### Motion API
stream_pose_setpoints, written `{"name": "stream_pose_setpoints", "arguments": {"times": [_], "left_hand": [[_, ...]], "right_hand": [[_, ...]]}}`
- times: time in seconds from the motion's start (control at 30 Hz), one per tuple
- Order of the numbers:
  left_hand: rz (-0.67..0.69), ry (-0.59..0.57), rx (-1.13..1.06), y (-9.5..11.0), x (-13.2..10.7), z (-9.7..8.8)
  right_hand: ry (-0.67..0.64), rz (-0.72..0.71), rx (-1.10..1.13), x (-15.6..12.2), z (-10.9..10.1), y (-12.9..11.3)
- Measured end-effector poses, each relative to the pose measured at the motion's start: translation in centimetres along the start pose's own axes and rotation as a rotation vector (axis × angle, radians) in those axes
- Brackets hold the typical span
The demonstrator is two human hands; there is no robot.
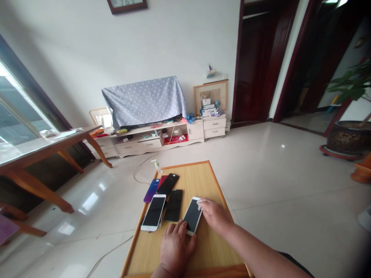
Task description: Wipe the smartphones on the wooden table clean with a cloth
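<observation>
and we're at the wooden board (204,185): our right hand (214,216) has its fingers closed down over a white wipe (199,205) at the far end of a white smartphone (191,215), while our left hand (175,247) sits released, fingertips against the phone's near end. the phone's long axis slants away from us, a black phone (173,205) just beside it.

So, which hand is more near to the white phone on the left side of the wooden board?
Left: the left hand is nearer, below and to the right of the white phone. Right: the right hand is farther, to the right, beyond the black phone.
</observation>
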State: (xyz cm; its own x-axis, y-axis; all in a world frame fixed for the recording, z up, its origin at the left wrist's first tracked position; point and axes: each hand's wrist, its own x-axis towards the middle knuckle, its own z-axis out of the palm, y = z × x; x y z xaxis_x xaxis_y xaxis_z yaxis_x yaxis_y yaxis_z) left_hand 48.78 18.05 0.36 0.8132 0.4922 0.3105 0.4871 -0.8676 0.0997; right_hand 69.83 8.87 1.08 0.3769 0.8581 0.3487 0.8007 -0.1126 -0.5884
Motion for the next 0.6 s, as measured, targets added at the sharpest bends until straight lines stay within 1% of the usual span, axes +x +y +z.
{"name": "stream_pose_setpoints", "arguments": {"times": [0.13, 0.23, 0.3, 0.37, 0.43, 0.53, 0.6], "left_hand": [[0.046, 0.042, 0.064, -0.1, 0.1, -0.3], [0.056, 0.072, 0.059, -0.2, 0.0, -0.4], [0.060, 0.086, 0.033, -0.2, -0.1, -0.4], [0.061, 0.097, 0.011, -0.2, -0.2, -0.2], [0.056, 0.108, -0.002, -0.2, -0.2, 0.0], [0.016, 0.145, -0.040, -0.4, -0.3, 0.4], [-0.005, 0.158, -0.116, -0.7, -0.4, 0.5]], "right_hand": [[0.146, 0.073, 0.053, 0.9, -0.5, -0.3], [0.200, 0.100, 0.097, 1.1, -0.4, -0.8], [0.213, 0.114, 0.128, 1.2, -0.2, -1.2], [0.203, 0.113, 0.159, 1.1, 0.0, -1.7], [0.169, 0.091, 0.189, 0.7, 0.3, -2.8], [0.097, 0.033, 0.231, -0.9, 1.1, -5.3], [0.045, -0.016, 0.279, -2.0, 1.6, -7.0]]}}
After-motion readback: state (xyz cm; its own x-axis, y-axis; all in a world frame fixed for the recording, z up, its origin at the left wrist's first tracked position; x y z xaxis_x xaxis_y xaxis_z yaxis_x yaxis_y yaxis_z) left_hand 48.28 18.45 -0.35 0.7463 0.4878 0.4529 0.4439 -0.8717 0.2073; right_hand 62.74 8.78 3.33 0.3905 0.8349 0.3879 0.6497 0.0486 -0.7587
